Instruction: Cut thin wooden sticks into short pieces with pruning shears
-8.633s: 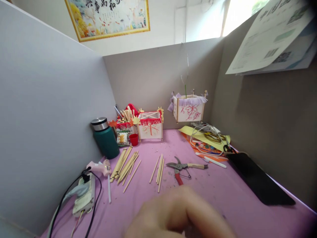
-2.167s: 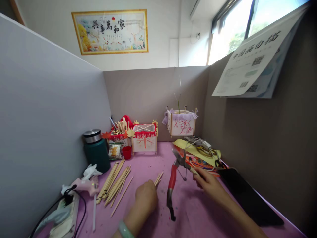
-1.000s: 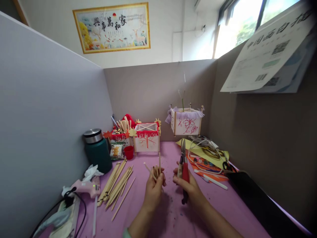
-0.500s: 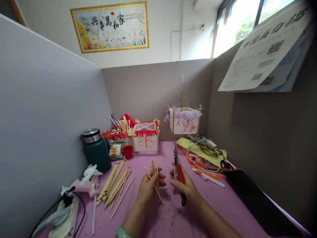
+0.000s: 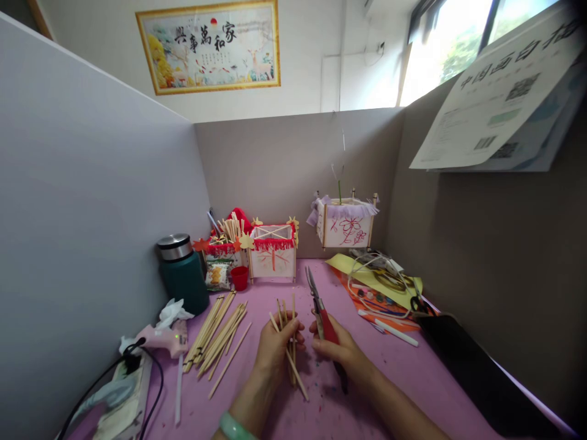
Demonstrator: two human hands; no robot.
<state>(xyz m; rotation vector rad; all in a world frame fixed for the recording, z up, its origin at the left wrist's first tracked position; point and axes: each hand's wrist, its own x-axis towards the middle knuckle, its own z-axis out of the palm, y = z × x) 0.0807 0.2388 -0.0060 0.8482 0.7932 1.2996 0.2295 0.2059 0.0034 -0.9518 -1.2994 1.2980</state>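
So the left hand (image 5: 277, 342) is curling shut around a small bunch of sticks (image 5: 287, 315). It's holding them mostly upright with the tips poking toward 12 o'clock, and one stick is slanting out the bottom toward 5 o'clock. A green bracelet (image 5: 233, 426) is sitting on that wrist.

The right hand (image 5: 337, 349) is just beside it at 3 o'clock, fingers wrapping tight around the red-handled cutters (image 5: 322, 316). The blades are pointing up toward 11 o'clock and looking pretty much closed. Both hands are hovering low over the pink tabletop (image 5: 413, 379), roughly dead centre, and nearly touching each other.

Around them:
- A loose pile of sticks (image 5: 220, 333) is lying at 9 o'clock from the left hand.
- A pink glue gun (image 5: 160, 336) is resting further out that way, with a power strip (image 5: 128, 397) sitting down at 8 o'clock.
- A green flask (image 5: 183, 275) is standing at 10 o'clock against the divider, and a little red cup (image 5: 239, 278) is sitting near it.
- A paper lantern with red fringe (image 5: 274, 250) is standing at 12 o'clock.
- A lantern with purple fringe (image 5: 348, 221) is sitting back at 1 o'clock.
- A yellow sheet (image 5: 367, 272) with cables on it is lying at 2 o'clock from the right hand.
- A white pen (image 5: 394, 333) is lying at 3 o'clock.
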